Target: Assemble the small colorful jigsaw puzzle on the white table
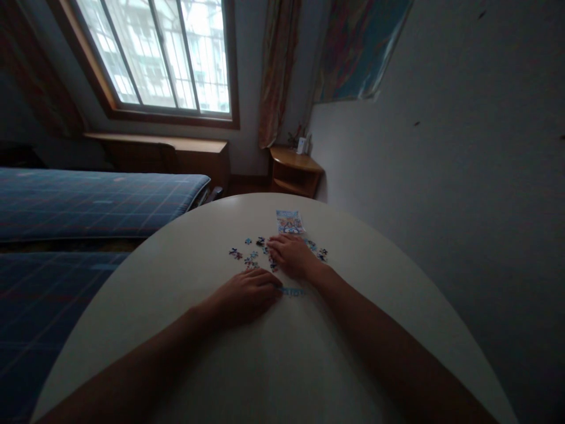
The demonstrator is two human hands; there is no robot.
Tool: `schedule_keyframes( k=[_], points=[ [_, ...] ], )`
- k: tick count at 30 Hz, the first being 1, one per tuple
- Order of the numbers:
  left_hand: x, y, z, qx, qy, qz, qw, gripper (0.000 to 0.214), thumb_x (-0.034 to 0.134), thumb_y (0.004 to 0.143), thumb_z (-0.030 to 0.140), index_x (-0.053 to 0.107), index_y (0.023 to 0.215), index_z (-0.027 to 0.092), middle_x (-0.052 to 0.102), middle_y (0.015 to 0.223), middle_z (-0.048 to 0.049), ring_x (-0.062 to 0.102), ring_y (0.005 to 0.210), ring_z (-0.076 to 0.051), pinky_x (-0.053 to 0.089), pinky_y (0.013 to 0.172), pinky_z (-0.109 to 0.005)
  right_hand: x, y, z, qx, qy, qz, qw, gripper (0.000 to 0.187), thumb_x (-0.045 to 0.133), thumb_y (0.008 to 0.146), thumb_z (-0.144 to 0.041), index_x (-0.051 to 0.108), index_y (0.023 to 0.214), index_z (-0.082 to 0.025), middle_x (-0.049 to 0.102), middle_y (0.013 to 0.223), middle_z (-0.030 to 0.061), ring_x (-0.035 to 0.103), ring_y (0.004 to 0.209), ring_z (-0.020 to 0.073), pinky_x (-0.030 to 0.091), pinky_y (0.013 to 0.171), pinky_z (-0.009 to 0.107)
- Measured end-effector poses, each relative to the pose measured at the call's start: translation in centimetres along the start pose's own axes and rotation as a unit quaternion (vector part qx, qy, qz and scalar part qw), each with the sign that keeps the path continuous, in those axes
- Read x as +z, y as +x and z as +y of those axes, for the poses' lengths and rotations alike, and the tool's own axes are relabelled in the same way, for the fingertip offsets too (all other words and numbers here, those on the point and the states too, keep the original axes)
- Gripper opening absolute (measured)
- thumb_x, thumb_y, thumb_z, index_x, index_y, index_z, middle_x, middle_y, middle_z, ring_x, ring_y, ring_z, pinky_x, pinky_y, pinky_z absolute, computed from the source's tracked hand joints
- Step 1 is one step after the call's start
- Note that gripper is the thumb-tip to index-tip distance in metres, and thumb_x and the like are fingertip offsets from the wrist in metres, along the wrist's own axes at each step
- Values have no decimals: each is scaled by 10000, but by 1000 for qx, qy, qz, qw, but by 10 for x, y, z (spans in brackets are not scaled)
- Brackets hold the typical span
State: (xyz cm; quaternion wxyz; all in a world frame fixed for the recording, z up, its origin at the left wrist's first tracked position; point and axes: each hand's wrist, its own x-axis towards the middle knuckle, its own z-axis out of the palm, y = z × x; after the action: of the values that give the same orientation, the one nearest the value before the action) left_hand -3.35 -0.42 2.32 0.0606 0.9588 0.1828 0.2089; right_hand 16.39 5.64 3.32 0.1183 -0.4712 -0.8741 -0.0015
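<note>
Loose jigsaw puzzle pieces (237, 254) lie scattered on the pale round table, small and mostly blue with dark and orange parts. My right hand (291, 254) reaches over the middle of them, its fingers somewhat apart and pointing left; the pieces beneath are hidden. Nearer to me lies a short blue puzzle strip (293, 291), apparently of joined pieces. My left hand (253, 291) rests on the table with curled fingers closed at the strip's left end. Beyond my right hand lies a small printed picture sheet (289, 222) in blue and orange.
The round table (176, 347) fills the foreground. A bed with a blue plaid mattress (97, 200) stands on the left, and a bare wall (463, 176) runs along the right. A corner shelf (295, 162) and a desk (198, 144) are behind, under the window.
</note>
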Motion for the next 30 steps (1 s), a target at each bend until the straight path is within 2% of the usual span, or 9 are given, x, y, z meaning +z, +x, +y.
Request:
schedule_keyframes(
  k=[3,6,14,17,21,25,30],
  points=[
    [0,1,0,0,3,-2,1000,187,478,988,197,648,1064,173,694,1127,-75,637,1015,-200,512,930,-349,-2,0,0,18,-2,9,1000,354,429,1014,-310,645,1257,-170,637,1316,104,534,1244,236,340,1104,409],
    [1,0,-1,2,3,1,1000,179,485,991,211,647,1055,176,693,1128,-73,637,1014,-196,514,927,-346,-1,6,-4,14,1,11,1000,371,434,1014,-314,618,1304,-174,602,1365,109,507,1277,237,329,1110,410],
    [1,-1,-1,2,1,9,1000,177,494,975,195,664,1020,180,692,1112,-73,635,1030,-202,504,944,-343,5,14,-14,-70,40,5,997,327,486,998,-333,665,1266,-282,588,1380,76,497,1264,232,345,1096,407],
    [1,-1,-1,-2,-4,12,1000,179,495,978,201,667,1025,183,692,1108,-71,638,1027,-199,507,944,-342,5,14,-11,-85,60,10,995,311,498,992,-310,678,1242,-263,630,1326,73,515,1249,217,349,1098,390],
    [1,-1,-2,7,-11,16,1000,189,483,981,201,666,1024,185,696,1104,-74,647,1011,-196,513,937,-350,4,13,-7,-53,63,3,997,382,494,988,-288,587,1346,-193,639,1322,109,518,1271,219,355,1101,395],
    [0,-1,-1,4,-10,6,1000,186,477,985,191,655,1036,182,694,1130,-74,649,1004,-190,519,921,-340,-2,-2,2,-14,60,7,998,424,479,988,-284,534,1394,-173,622,1352,116,475,1336,234,339,1126,414],
    [-1,-2,-2,3,-6,-9,1000,169,503,970,197,647,1059,185,687,1144,-67,639,1030,-201,523,921,-351,-8,-40,24,-6,61,24,998,391,515,966,-289,582,1341,-197,601,1381,95,492,1320,231,338,1135,432]
  ],
)
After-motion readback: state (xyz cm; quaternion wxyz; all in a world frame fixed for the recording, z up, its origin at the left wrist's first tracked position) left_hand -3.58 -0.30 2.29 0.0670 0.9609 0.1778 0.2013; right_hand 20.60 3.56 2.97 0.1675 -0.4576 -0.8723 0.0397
